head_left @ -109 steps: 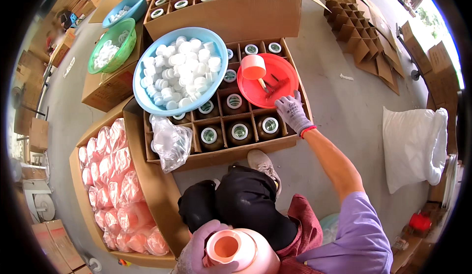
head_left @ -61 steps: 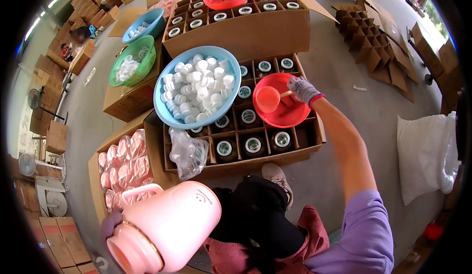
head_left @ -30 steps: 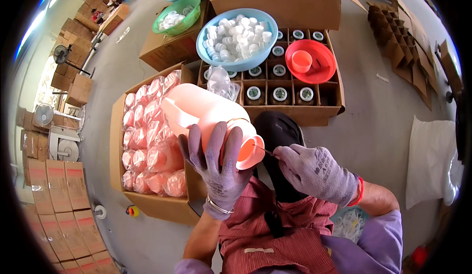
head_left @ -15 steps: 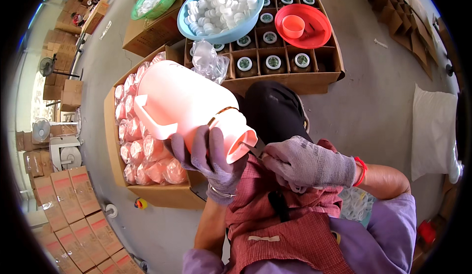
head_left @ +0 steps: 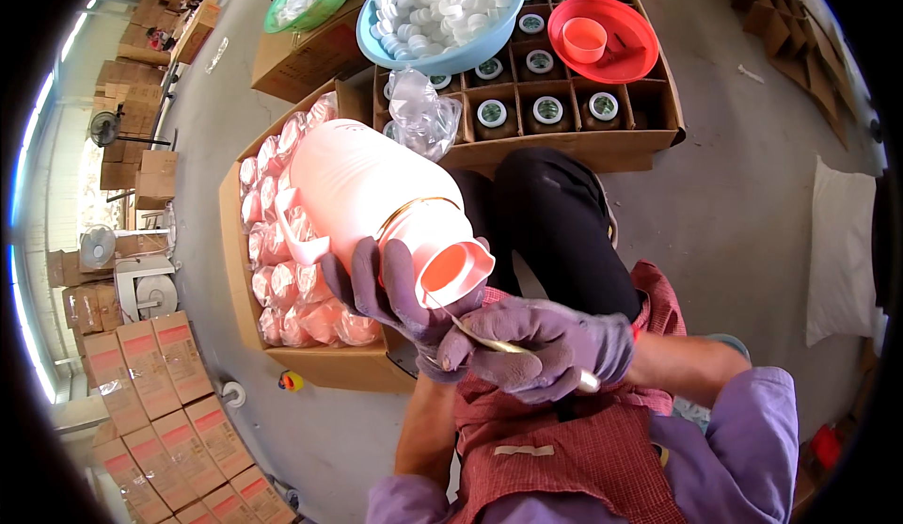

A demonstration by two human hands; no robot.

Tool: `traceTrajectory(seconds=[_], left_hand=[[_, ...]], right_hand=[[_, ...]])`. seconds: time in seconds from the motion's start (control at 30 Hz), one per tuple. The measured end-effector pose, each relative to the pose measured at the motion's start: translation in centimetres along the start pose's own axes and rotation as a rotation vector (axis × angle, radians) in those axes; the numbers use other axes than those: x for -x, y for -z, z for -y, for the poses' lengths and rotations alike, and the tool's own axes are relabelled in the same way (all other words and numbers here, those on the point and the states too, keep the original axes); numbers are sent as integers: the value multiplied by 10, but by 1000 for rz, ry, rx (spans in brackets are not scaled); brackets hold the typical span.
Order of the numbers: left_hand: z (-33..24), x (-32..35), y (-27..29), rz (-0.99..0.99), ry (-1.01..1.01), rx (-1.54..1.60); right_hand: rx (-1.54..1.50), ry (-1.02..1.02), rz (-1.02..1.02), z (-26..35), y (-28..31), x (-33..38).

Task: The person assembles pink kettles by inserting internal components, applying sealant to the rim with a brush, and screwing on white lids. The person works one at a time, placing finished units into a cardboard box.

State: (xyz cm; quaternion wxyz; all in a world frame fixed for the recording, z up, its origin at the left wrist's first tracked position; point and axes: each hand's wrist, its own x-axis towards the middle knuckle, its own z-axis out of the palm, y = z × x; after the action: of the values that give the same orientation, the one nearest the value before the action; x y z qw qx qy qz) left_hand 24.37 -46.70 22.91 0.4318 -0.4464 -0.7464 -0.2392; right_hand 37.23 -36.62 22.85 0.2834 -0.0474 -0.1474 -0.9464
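Observation:
A pink thermos jug (head_left: 372, 176) lies tilted in front of me, its open spouted mouth pointing down to the right. My left hand (head_left: 400, 293), in a grey-purple glove, is wrapped round its neck from below. A gold ring runs around the shoulder, and the handle sticks out at the left. In my gloved right hand (head_left: 550, 345) is a thin metal tool with a pale handle (head_left: 503, 345); its slender tip reaches the lower rim of the jug's mouth. Whether the tip touches the rim I cannot tell.
Left of my knees stands a carton (head_left: 329, 366) of pink, plastic-wrapped pieces. Ahead, a divided carton (head_left: 583, 148) holds lidded jars, with a blue basin (head_left: 376, 55) of white caps and a red dish (head_left: 625, 63) on top. A white sack (head_left: 839, 251) stands at right.
My right hand has turned palm-up, bringing the thin tool into sight by the jug's mouth. The jug has rotated slightly, showing more of its opening. The whole view has shifted a little.

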Motion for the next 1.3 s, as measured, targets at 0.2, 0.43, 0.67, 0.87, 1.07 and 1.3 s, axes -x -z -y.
traceTrajectory(seconds=[0.2, 0.43, 0.67, 0.87, 1.07, 1.3], left_hand=[[15, -6, -2, 1, -33, 7], [18, -1, -3, 12, -116, 66], [19, -7, 10, 69, 393, 164], [22, -49, 20, -78, 847, 291], [7, -11, 9, -100, 1115, 911], [25, 28, 63, 418, 1237, 1363]], right_hand=[[107, 204, -209, -6, -25, -13], [857, 224, -540, 7, -65, -18], [1690, 327, -867, 50, -87, 12], [1787, 863, -1423, 284, -24, 90], [1394, 1001, -654, 168, -52, 13], [2361, 1189, -338, 82, -65, 42]])
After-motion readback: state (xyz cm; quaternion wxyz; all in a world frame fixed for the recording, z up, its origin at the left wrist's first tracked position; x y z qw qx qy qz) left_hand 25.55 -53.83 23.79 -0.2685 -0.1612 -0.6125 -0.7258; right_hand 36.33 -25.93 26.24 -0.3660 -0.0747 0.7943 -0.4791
